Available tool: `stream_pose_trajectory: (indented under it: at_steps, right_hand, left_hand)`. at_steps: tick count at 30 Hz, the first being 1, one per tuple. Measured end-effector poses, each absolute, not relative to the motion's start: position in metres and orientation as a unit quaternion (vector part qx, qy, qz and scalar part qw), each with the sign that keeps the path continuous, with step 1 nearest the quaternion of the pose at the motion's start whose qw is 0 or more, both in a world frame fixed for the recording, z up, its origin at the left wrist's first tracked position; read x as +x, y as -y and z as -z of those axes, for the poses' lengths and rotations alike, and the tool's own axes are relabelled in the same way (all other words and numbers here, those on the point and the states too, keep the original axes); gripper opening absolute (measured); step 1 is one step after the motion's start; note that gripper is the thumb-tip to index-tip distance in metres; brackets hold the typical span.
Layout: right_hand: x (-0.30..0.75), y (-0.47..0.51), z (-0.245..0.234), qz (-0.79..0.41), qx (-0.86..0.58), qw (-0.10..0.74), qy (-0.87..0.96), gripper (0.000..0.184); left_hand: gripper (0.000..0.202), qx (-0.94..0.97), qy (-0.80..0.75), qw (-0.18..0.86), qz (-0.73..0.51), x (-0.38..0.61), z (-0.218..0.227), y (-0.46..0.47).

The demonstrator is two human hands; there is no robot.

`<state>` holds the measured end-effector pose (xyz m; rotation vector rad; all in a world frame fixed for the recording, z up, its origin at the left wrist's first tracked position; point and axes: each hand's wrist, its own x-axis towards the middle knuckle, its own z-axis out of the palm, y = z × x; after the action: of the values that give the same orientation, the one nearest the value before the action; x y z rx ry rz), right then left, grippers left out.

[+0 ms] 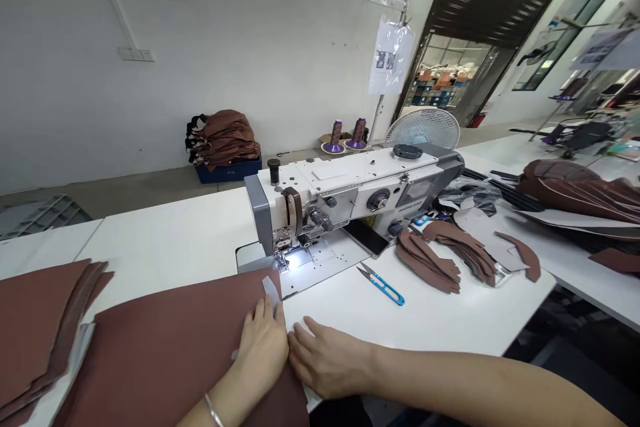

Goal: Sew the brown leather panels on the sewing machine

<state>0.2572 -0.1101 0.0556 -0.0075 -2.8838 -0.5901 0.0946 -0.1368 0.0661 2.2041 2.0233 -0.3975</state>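
A large brown fabric or leather-like panel [185,327] lies on the white table, its far corner close to the lit needle area of a sewing machine [340,193]. My left hand [264,340] rests flat on this panel near its right edge, fingers stretched out. Under its fingertips is a small pale grey strip [271,288]. My right hand [333,357] is at the panel's right edge, just beside my left hand. Its fingers are curled in at that edge, and their tips are partly hidden. Blue thread snips [383,284] lie beyond my right hand.
More brown panels [40,327] are stacked at the left. Curved brown pieces [430,260] lie to the right of the machine, with a phone [367,238] on its bed. Two thread cones [336,135] and a fan [425,128] stand behind. A blue crate [227,172] holds brown material.
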Motion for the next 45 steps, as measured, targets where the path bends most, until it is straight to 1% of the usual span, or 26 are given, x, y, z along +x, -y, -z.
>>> stream_pose_trajectory:
  at_steps: [6, 9, 13, 17, 20, 23, 31, 37, 45]
  right_hand:
    - [0.236, 0.090, -0.050, 0.204, 0.091, 0.150, 0.963, 0.027]
    - [0.222, 0.075, -0.040, 0.205, 0.107, 0.176, 0.957, 0.026]
    - [0.205, 0.066, -0.027, 0.225, 0.063, 0.211, 0.949, 0.025]
    - [0.197, 0.068, -0.018, 0.217, -0.013, 0.232, 0.948, 0.023]
    - [0.200, 0.066, -0.015, 0.172, -0.033, 0.227, 0.958, 0.022]
    - [0.210, 0.059, -0.012, 0.142, -0.036, 0.230, 0.962, 0.022]
    - [0.230, 0.048, 0.001, 0.138, -0.045, 0.262, 0.954, 0.022]
    - [0.232, 0.043, -0.004, 0.106, -0.035, 0.269, 0.957, 0.019]
    - [0.236, 0.040, -0.003, 0.105, -0.053, 0.275, 0.954, 0.024]
  left_hand:
    - [0.058, 0.723, -0.670, 0.056, 0.158, 0.071, -0.056, 0.130]
    - [0.058, 0.725, -0.669, 0.060, 0.150, 0.063, -0.056, 0.126]
    - [0.057, 0.731, -0.658, 0.079, 0.165, 0.059, -0.062, 0.120]
    - [0.054, 0.724, -0.668, 0.030, 0.171, 0.057, -0.058, 0.109]
    - [0.053, 0.724, -0.668, 0.015, 0.172, 0.055, -0.054, 0.099]
    - [0.052, 0.718, -0.676, 0.021, 0.167, 0.059, -0.054, 0.089]
    - [0.049, 0.684, -0.712, 0.003, 0.159, 0.089, -0.052, 0.074]
    - [0.052, 0.679, -0.716, -0.019, 0.163, 0.093, -0.042, 0.067]
    - [0.050, 0.696, -0.696, 0.015, 0.173, 0.092, -0.048, 0.061]
